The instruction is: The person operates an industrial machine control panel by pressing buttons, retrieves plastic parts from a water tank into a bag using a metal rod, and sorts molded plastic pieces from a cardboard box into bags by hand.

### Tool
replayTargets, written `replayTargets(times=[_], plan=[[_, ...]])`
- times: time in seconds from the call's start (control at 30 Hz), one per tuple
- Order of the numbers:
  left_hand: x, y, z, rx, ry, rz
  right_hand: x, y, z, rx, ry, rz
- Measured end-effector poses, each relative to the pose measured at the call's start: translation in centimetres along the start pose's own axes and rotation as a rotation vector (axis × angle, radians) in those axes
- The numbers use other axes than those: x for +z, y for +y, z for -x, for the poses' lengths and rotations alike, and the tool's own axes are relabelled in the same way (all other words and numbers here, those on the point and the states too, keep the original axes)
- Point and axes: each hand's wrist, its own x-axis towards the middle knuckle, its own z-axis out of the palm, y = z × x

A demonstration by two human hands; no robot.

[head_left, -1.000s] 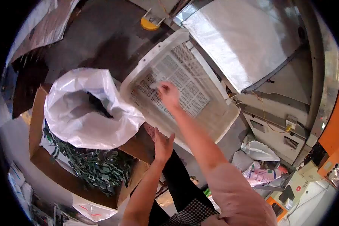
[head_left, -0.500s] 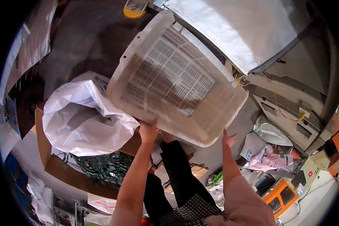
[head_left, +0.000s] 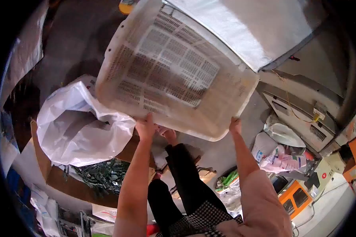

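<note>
A large off-white plastic basket (head_left: 209, 124) with a slotted bottom is tilted in front of me; nothing lies in it. My left hand (head_left: 145, 125) grips its near rim, thumb on top and the other fingers hidden underneath. At the near right corner, my right hand (head_left: 235, 125) is closed on the rim as well. Left of the basket, near my left hand, an open white woven sack (head_left: 81, 144) stands in a cardboard box (head_left: 63, 183). Beside the sack in that box is a heap of dark green plastic pieces (head_left: 105, 173).
A grey machine housing (head_left: 290, 118) stands at the right, with a white sheet-covered surface (head_left: 257, 29) beyond the basket. Filled bags (head_left: 279, 158) lie on the floor below the machine, near an orange-framed unit (head_left: 294, 199). My feet are just below the basket.
The basket has shifted left and away from me in view. My right hand, earlier with fingers spread at the basket's edge, is now closed on the rim. My left hand keeps its hold.
</note>
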Motion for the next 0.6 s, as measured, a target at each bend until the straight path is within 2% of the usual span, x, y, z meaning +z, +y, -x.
replayTargets(times=[0.03,0.1,0.17,0.23,0.27,0.3,0.37,0.43,0.5,0.53,0.6], plan=[[-0.2,0.1,0.1,-0.019,-0.022,-0.049,0.4,-0.9,0.6,-0.009,-0.014,0.007],[-0.5,-0.8,0.2,0.003,-0.022,-0.055,1.2,-3.2,2.5,-0.02,0.267,0.387],[-0.4,-0.3,0.9,-0.027,-0.07,0.017,2.6,-6.4,3.6,-0.559,0.396,0.639],[0.4,-0.3,3.6,0.078,0.024,-0.046,6.0,-11.0,3.9,-0.853,0.181,0.441],[0.2,0.6,5.8,0.045,-0.035,-0.03,8.3,-13.7,3.7,-0.91,-0.003,0.237],[-0.6,1.3,8.0,0.011,-0.094,-0.01,10.9,-16.5,3.3,-0.952,-0.194,0.036],[-2.8,-1.0,12.0,-0.021,-0.239,0.024,15.2,-21.6,2.5,-0.815,-0.258,0.052],[-5.4,-1.3,16.2,-0.055,-0.122,0.156,21.2,-25.2,-2.0,-0.824,-0.2,0.093],[-8.1,-5.1,20.4,-0.056,0.012,0.081,25.3,-28.4,-6.7,-0.776,-0.081,0.217],[-9.7,-5.6,21.4,-0.075,0.058,0.08,25.8,-29.7,-7.9,-0.844,-0.058,0.223],[-12.1,-6.5,23.6,-0.164,0.163,0.129,24.8,-32.3,-8.0,-0.822,-0.148,0.292]])
